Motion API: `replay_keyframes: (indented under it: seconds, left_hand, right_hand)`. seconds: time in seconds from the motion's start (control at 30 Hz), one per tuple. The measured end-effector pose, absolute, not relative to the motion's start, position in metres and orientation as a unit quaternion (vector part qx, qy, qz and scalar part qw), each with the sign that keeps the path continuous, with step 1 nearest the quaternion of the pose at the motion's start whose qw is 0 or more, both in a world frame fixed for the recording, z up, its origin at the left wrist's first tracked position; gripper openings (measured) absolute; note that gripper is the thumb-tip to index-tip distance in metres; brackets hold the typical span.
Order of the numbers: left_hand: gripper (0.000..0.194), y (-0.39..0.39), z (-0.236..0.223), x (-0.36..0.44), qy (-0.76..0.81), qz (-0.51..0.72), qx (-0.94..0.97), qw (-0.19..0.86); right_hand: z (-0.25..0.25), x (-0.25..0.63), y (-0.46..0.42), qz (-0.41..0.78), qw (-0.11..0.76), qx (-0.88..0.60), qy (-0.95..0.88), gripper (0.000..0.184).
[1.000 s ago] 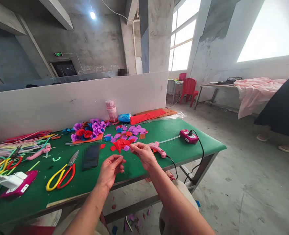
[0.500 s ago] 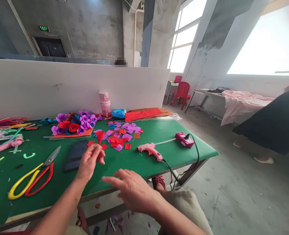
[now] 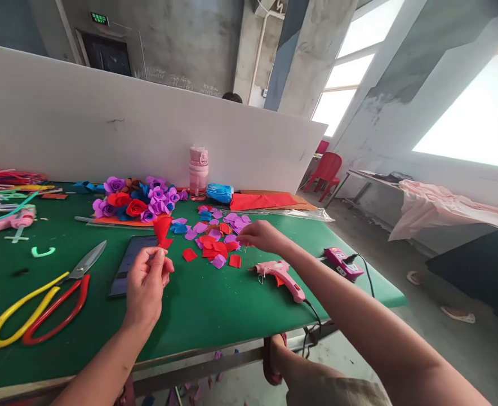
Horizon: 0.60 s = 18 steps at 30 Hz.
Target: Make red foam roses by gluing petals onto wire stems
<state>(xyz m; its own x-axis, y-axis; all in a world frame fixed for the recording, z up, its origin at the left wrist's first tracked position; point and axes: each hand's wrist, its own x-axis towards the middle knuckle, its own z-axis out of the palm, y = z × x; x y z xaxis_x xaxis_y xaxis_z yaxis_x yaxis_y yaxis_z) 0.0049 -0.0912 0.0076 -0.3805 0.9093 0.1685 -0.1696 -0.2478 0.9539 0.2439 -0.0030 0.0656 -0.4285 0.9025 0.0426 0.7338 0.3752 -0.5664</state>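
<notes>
My left hand (image 3: pixel 147 276) is closed in a pinch around the base of a red paper flower piece (image 3: pixel 162 228), held upright above the dark phone (image 3: pixel 133 262). To the right, my right hand (image 3: pixel 261 237) reaches over the loose petals, its fingertips bent down and drawn together at the right edge of the pile. What lies between those fingertips is too small to make out. The scattered red paper petals (image 3: pixel 213 247) lie among purple petals (image 3: pixel 237 220) and a few blue ones. In front of my right forearm rests a pink glue gun (image 3: pixel 280 273).
Scissors (image 3: pixel 58 299) with yellow and red handles lie at left. Behind stand finished paper flowers (image 3: pixel 141 200), a pink bottle (image 3: pixel 198 172) and red paper (image 3: pixel 263 201) against a white partition (image 3: pixel 156 129). A magenta power strip (image 3: pixel 342 263) sits near the table's right edge.
My left hand keeps the red flower piece raised. My right hand left it, swung down with fingers spread, then moved forward to the petal pile. The camera view has shifted and tilted.
</notes>
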Motion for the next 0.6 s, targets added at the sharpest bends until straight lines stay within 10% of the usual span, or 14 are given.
replay_keyframes:
  seconds: [0.6]
  left_hand:
    - [0.025,-0.094,0.002,0.006,0.475,0.653,0.384,0.447]
  right_hand:
    - [0.036,0.211,0.058,0.056,0.083,-0.598,-0.796,0.022]
